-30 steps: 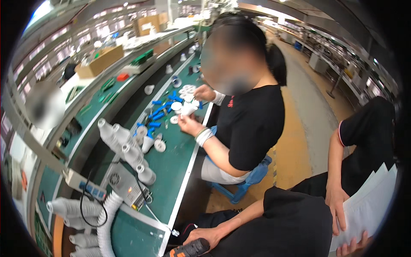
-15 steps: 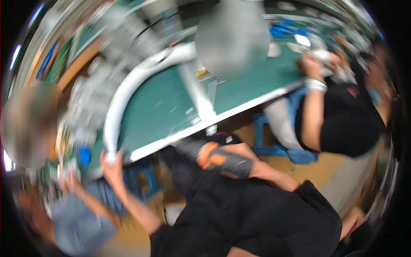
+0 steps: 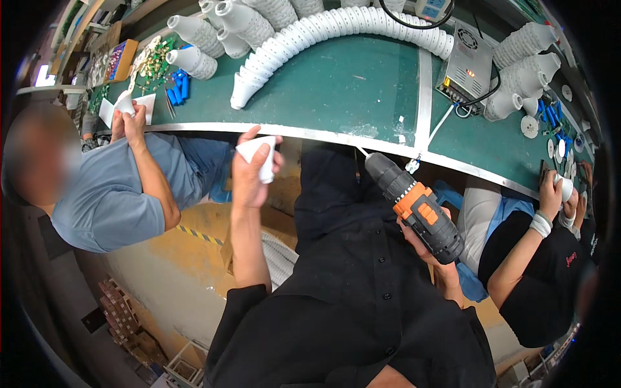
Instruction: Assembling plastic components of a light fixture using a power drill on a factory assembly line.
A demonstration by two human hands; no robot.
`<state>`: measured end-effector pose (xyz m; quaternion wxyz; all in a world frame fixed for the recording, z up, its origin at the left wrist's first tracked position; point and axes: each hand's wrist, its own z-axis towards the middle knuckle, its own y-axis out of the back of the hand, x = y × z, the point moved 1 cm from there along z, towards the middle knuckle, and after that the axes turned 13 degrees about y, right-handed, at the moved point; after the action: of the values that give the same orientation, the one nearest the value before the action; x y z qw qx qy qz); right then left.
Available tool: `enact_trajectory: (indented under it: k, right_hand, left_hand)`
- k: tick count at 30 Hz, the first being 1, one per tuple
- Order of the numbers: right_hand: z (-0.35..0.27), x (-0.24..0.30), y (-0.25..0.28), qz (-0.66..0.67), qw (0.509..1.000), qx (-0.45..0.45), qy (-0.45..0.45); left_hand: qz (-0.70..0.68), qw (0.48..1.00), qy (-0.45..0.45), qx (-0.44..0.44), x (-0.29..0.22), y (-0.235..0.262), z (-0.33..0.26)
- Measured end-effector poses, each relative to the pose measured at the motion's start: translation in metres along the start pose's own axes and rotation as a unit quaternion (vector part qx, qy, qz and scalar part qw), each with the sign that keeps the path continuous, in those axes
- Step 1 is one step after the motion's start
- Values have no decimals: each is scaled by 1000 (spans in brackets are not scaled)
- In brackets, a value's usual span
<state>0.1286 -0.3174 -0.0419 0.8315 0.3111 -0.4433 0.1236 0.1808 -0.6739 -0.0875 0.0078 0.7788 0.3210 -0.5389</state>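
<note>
At the left, a co-worker's hands (image 3: 132,124) hold a white funnel (image 3: 125,103) near the desk's edge. Left of centre, the left hand (image 3: 246,176) is closed around a smooth white cone (image 3: 268,163), just below the desk's pale front strip (image 3: 310,133). In the upper middle, a ribbed arc of nested white cups (image 3: 336,26) curves around bare green desk (image 3: 336,87), open down to that strip. Right of centre, the right hand (image 3: 417,244) grips a black-and-orange drill (image 3: 417,205), well apart from the left. At the upper right, a perforated metal box (image 3: 467,58) and stacked ridged cups (image 3: 517,74) crowd the surface.
</note>
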Motion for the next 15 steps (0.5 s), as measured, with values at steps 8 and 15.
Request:
enact_trajectory:
  k: [8,15]
  right_hand:
    - [-14,3,2,-54,995,60,62]
    - [-12,1,1,-76,994,53,56]
  left_hand:
    - [-354,922,151,30,37,-88,-4]
    - [-405,870,161,232,72,-68,15]
